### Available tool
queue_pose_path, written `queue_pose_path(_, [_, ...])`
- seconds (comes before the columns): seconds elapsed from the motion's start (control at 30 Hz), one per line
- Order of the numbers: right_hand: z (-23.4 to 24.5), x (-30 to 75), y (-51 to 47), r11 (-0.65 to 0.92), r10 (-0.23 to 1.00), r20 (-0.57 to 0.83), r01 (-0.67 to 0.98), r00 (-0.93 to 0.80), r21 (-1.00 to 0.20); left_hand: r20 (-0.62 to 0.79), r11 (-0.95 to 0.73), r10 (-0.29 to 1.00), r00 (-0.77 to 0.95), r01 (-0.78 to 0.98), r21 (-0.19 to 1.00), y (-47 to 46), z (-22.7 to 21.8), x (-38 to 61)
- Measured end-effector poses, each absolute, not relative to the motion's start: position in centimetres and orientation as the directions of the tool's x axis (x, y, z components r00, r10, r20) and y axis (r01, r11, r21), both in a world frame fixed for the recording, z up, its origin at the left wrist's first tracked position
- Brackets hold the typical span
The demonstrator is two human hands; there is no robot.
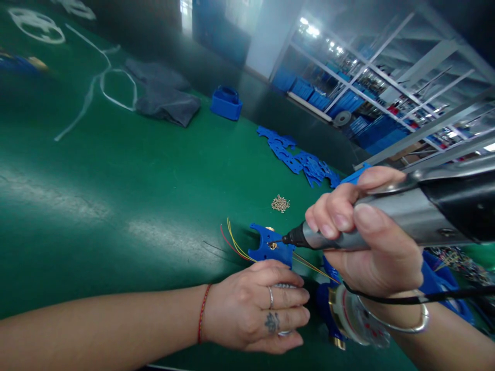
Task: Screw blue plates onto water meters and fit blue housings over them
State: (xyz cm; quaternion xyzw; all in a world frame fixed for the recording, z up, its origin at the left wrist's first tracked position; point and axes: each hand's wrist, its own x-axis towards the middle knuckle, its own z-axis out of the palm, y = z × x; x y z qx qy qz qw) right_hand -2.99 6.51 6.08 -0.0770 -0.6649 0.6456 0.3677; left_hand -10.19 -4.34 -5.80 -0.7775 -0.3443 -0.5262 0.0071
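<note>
In my right hand (371,226) is a silver-and-black electric screwdriver (402,211), its fingers wrapped round the barrel. Its thin bit points left and meets a blue plastic plate (281,253) beside a small brass-coloured piece (273,246). My left hand (259,306) is curled over a part beneath the plate, steadying it; most of that part is hidden under the palm and fingers. Red, yellow and dark wires (234,242) come out on the left of the plate. A pile of small brass-coloured screws (280,203) lies just beyond it.
Flat blue plates (299,157) lie in a heap at the far table edge, near a blue box (226,103). A grey cloth (166,98) and white strap (102,77) lie left. At right sit a blue-and-brass meter-like body (336,314) and wire bundles (464,264). The screwdriver's black cord (444,297) crosses my right wrist.
</note>
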Motion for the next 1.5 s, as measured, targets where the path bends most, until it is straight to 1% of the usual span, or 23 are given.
queue_pose_path(0.07, [6.1,-3.1,6.5,0.148,0.588,0.375,-0.36,-0.716,-0.921,0.821,-0.765,0.529,0.215,0.541,0.351,-4.4,-5.8,-10.2])
queue_pose_path(0.2, [6.0,-3.1,6.5,0.198,0.566,0.416,-0.373,-0.712,-0.907,0.824,-0.771,0.525,0.214,0.53,0.353,-4.4,-5.9,-10.2])
queue_pose_path(0.27, [5.7,-2.9,6.6,0.205,0.529,0.426,-0.376,-0.734,-0.904,0.825,-0.773,0.524,0.211,0.525,0.356,-4.4,-5.8,-10.2])
queue_pose_path(0.37, [4.9,-2.8,6.6,0.22,0.428,0.471,-0.417,-0.771,-0.882,0.831,-0.774,0.516,0.206,0.528,0.35,-4.4,-5.8,-10.1])
queue_pose_path(0.47, [4.4,-2.9,6.8,0.185,0.362,0.481,-0.444,-0.798,-0.877,0.853,-0.78,0.484,0.195,0.537,0.32,-4.4,-5.9,-9.9])
queue_pose_path(0.5, [4.5,-2.9,7.1,0.165,0.357,0.478,-0.45,-0.802,-0.878,0.861,-0.782,0.472,0.189,0.54,0.31,-4.4,-6.0,-9.8])
queue_pose_path(0.57, [5.4,-2.6,7.6,0.137,0.393,0.502,-0.491,-0.77,-0.86,0.873,-0.788,0.452,0.186,0.542,0.293,-4.3,-6.2,-9.8])
queue_pose_path(0.67, [8.4,-1.1,8.7,0.169,0.545,0.576,-0.593,-0.609,-0.787,0.874,-0.797,0.447,0.191,0.528,0.293,-4.2,-6.6,-9.8])
queue_pose_path(0.77, [11.9,2.2,9.7,0.23,0.709,0.574,-0.635,-0.41,-0.738,0.848,-0.789,0.483,0.218,0.529,0.313,-4.5,-6.6,-9.8])
queue_pose_path(0.83, [13.6,4.8,10.3,0.287,0.779,0.566,-0.648,-0.27,-0.705,0.817,-0.753,0.527,0.234,0.574,0.322,-5.0,-6.1,-9.8])
queue_pose_path(0.93, [14.2,8.5,11.0,0.395,0.804,0.589,-0.667,-0.082,-0.632,0.769,-0.687,0.581,0.266,0.666,0.289,-5.5,-4.7,-9.8])
queue_pose_path(1.03, [13.2,10.9,11.5,0.513,0.772,0.632,-0.658,0.072,-0.552,0.784,-0.636,0.57,0.246,0.736,0.232,-5.0,-2.8,-10.3])
queue_pose_path(1.07, [12.8,11.4,11.7,0.556,0.752,0.648,-0.643,0.119,-0.527,0.779,-0.602,0.584,0.228,0.765,0.227,-4.4,-2.1,-10.6])
queue_pose_path(1.13, [12.0,12.1,12.1,0.632,0.711,0.674,-0.605,0.203,-0.484,0.714,-0.49,0.674,0.189,0.838,0.24,-2.4,-1.0,-11.6])
queue_pose_path(1.2, [11.2,12.5,12.7,0.68,0.675,0.69,-0.581,0.261,-0.446,0.592,-0.357,0.791,0.155,0.903,0.24,0.3,-0.3,-12.8])
queue_pose_path(1.27, [10.4,12.6,13.4,0.696,0.662,0.69,-0.58,0.291,-0.423,0.469,-0.253,0.874,0.13,0.944,0.211,3.4,-0.2,-14.2])
queue_pose_path(1.33, [9.7,12.6,14.2,0.679,0.679,0.676,-0.597,0.286,-0.428,0.345,-0.187,0.931,0.118,0.967,0.174,6.4,-0.6,-15.4])
queue_pose_path(1.4, [9.1,12.6,15.2,0.628,0.722,0.643,-0.632,0.255,-0.454,0.208,-0.143,0.971,0.114,0.981,0.13,9.3,-1.5,-16.2])
queue_pose_path(1.5, [8.7,12.6,16.8,0.562,0.768,0.605,-0.676,0.21,-0.477,0.059,-0.117,0.992,0.114,0.992,0.05,13.8,-2.5,-16.3])
